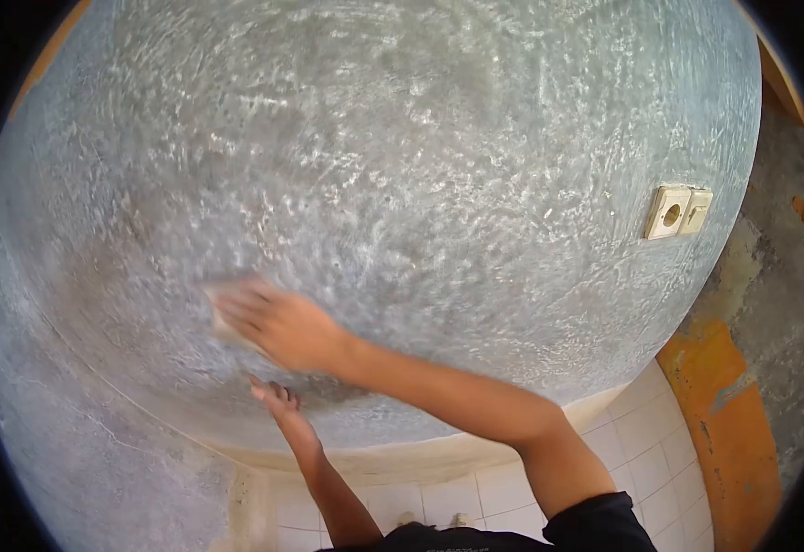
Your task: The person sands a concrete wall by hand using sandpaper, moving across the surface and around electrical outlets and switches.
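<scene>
My right hand point(282, 322), smeared by motion, lies over a pale flat sheet point(221, 317) that looks like sandpaper. It presses the sheet against the grey, rough-textured wall point(439, 202), left of the middle of the view. Below it, my left hand point(277, 401) is raised with its fingers apart and nothing seen in them. Its fingertips are right at the lower part of the wall. Pale, streaky patches cover the wall surface around and above both hands.
A socket point(669, 213) with a switch point(695, 212) beside it sits on the wall at right. White tiles point(646, 419) cover the floor below. An orange-painted strip point(733, 432) runs along the lower right, and a side wall point(89, 414) stands at left.
</scene>
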Available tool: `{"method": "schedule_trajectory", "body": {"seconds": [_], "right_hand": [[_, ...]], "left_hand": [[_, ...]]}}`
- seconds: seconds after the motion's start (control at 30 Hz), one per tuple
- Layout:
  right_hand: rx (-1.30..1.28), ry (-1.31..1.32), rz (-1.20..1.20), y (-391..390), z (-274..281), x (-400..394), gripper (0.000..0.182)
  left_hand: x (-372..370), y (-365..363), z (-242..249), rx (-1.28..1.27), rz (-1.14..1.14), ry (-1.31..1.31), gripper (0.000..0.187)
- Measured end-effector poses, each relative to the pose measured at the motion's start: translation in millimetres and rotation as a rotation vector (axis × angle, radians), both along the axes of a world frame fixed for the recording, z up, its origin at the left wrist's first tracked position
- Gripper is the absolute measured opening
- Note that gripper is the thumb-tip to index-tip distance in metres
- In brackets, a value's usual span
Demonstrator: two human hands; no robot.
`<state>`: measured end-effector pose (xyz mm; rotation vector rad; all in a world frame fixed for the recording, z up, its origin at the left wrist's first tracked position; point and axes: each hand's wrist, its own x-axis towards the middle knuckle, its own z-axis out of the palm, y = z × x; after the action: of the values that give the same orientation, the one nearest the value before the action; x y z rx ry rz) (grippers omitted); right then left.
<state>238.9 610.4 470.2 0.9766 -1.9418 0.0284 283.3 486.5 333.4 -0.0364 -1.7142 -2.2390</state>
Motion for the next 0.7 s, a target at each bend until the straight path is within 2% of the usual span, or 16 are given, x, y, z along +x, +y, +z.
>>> {"method": "schedule_trajectory", "body": {"seconds": [0.03,0.07,0.1,0.13,0.17,0.2,0.27,0.37,0.47,0.6,0.7], "right_hand": [[-0.146,-0.044,0.051,13,-39,6,0.056],[-0.173,-0.112,0.009,34,-62,32,0.064],[-0.133,-0.114,-0.138,55,-99,44,0.073],[-0.264,-0.24,-0.137,74,-143,60,0.079],[-0.303,-0.147,-0.289,87,-191,73,0.084],[-0.325,-0.204,-0.421,94,-245,85,0.083],[-0.54,-0.358,-0.478,102,-307,109,0.075],[-0.848,-0.156,-0.58,122,-332,111,0.06],[-1.164,0.177,-0.627,159,-266,93,0.06],[-1.193,0.415,-0.578,203,-93,106,0.055],[-1.011,0.5,-0.557,205,11,104,0.051]], "left_hand": [[-2,-3,-5,0.061,-0.013,0.022,0.085],[-3,-4,-6,0.06,-0.041,0.029,0.086],[-1,-5,-9,0.057,-0.07,0.031,0.087],[3,-8,-15,0.053,-0.099,0.023,0.088],[2,-11,-24,0.018,-0.108,0.007,0.088],[-2,-13,-33,-0.019,-0.119,-0.005,0.088],[-2,-14,-42,-0.096,-0.109,-0.007,0.088],[-3,-1,-39,-0.187,-0.057,0.033,0.087],[5,3,-27,-0.243,-0.055,0.02,0.085],[7,-4,-11,-0.198,-0.117,0.06,0.083],[8,-6,-5,-0.189,-0.132,0.09,0.082]]}}
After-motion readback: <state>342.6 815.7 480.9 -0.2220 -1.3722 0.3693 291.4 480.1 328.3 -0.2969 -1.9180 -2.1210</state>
